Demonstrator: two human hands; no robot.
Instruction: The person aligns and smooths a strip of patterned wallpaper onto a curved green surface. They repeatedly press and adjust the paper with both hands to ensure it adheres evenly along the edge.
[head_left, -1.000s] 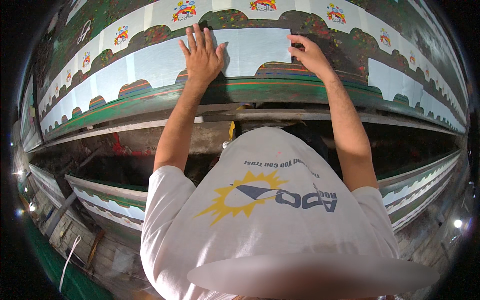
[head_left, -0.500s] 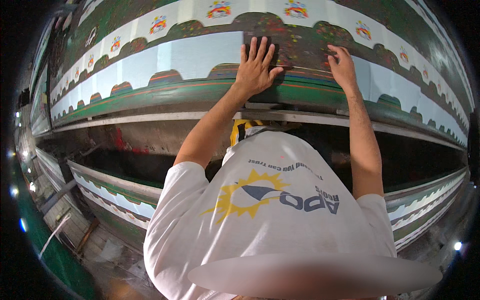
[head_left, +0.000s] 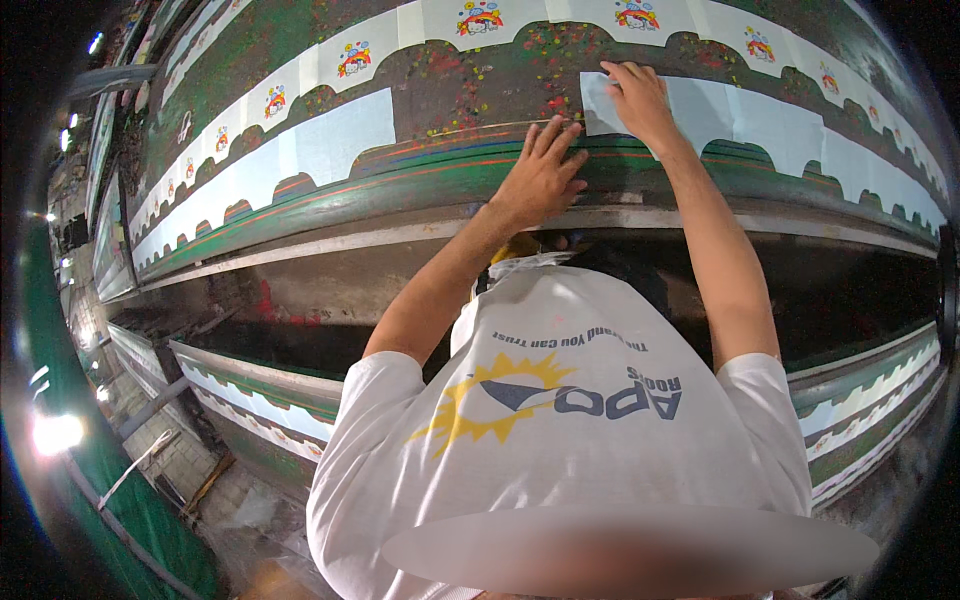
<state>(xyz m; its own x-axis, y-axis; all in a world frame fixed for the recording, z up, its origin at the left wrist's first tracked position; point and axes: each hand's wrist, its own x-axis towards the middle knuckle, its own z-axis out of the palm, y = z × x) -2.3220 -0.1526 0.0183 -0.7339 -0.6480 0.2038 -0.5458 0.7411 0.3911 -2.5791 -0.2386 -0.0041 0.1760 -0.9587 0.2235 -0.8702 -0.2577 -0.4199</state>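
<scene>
My left hand (head_left: 542,180) is open over the front part of the long, dark, paint-specked table (head_left: 455,95), its fingers stretched forward and slightly apart. It is at the gap in a row of pale blue panels, thin like cloth or paper. The row's left part (head_left: 350,125) ends to the left of that hand. Over the left end of the right-hand panel (head_left: 597,105) is my right hand (head_left: 640,100), fingers half bent and tips near its upper edge. Nothing shows in its fingers, though their undersides are hidden.
Behind the gap runs a row of white panels (head_left: 415,25) with small colourful printed pictures. A pale rail (head_left: 330,238) follows the table's front edge. Similar panel-covered tables (head_left: 265,410) stand behind me on both sides. A bright lamp (head_left: 58,433) shines at the left.
The table and its panels have shifted left in view. My left hand has drawn back toward the front edge from lying flat; my right hand has come over the right-hand panel's end.
</scene>
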